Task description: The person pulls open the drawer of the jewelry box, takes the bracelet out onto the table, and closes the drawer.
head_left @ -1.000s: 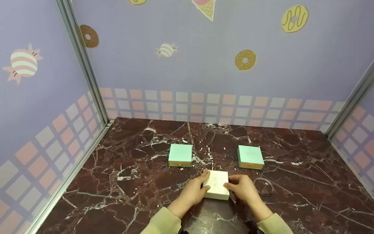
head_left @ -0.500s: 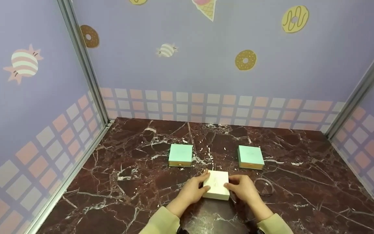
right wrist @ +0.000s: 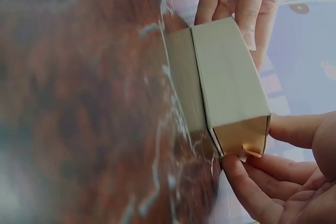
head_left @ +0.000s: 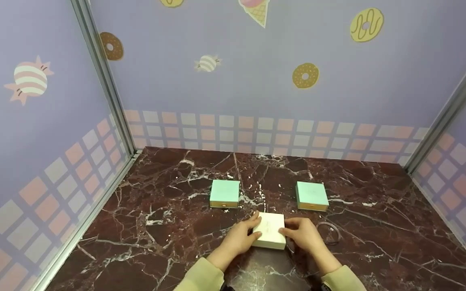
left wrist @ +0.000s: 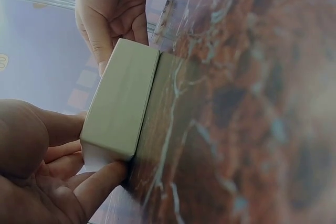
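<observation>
A cream drawer box [head_left: 268,233] lies flat on the dark red marbled table in front of me. My left hand [head_left: 238,238] grips its left end, thumb on the near top edge and a finger at the far corner. At the other end my right hand [head_left: 303,233] has its thumb on the upper edge and its fingers curled against the side. The right wrist view shows the gold drawer front [right wrist: 236,134] there, with a small ribbon pull [right wrist: 251,151] close to the right fingertips. The drawer sits inside the sleeve.
Two mint-green drawer boxes with gold fronts stand behind: one on the left [head_left: 225,189], one on the right [head_left: 312,192]. A thin ring-shaped loop [head_left: 339,234] lies right of my right hand. Patterned panels [head_left: 249,81] enclose the table's back and sides.
</observation>
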{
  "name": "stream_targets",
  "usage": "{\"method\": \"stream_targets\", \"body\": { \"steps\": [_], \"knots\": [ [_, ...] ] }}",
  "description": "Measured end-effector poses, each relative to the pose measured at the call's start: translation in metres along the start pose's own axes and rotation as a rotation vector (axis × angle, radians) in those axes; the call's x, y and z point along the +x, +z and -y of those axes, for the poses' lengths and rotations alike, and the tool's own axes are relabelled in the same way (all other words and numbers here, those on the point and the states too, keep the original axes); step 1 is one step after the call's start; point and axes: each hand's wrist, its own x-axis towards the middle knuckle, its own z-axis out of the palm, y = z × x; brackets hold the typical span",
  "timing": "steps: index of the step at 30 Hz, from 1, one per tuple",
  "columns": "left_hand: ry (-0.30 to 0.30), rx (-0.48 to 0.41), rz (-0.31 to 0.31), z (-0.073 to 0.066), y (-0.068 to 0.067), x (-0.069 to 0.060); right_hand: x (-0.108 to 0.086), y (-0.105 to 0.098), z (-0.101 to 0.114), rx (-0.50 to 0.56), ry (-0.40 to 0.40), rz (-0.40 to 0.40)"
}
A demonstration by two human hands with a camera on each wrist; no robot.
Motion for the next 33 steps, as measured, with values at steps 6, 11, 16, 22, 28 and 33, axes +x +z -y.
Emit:
{"method": "stream_targets", "body": {
  "steps": [6,11,16,22,28,33],
  "knots": [
    [0.012,0.026,0.001,0.000,0.000,0.001,0.006,-0.002,-0.008,0.208,0.127,0.049],
    [0.015,0.037,0.001,0.001,0.001,0.002,0.010,-0.006,-0.015,0.348,0.179,0.101],
    [0.013,0.042,0.000,0.001,0.001,0.002,0.011,-0.010,-0.020,0.437,0.192,0.149],
    [0.003,0.042,-0.001,0.000,0.002,0.001,0.010,-0.013,-0.022,0.484,0.202,0.190],
    [0.008,0.055,0.001,0.000,0.001,0.001,0.009,-0.013,-0.022,0.435,0.164,0.214],
    [0.014,0.058,0.002,0.001,0.001,0.001,0.007,-0.010,-0.023,0.349,0.128,0.187]
  ]
}}
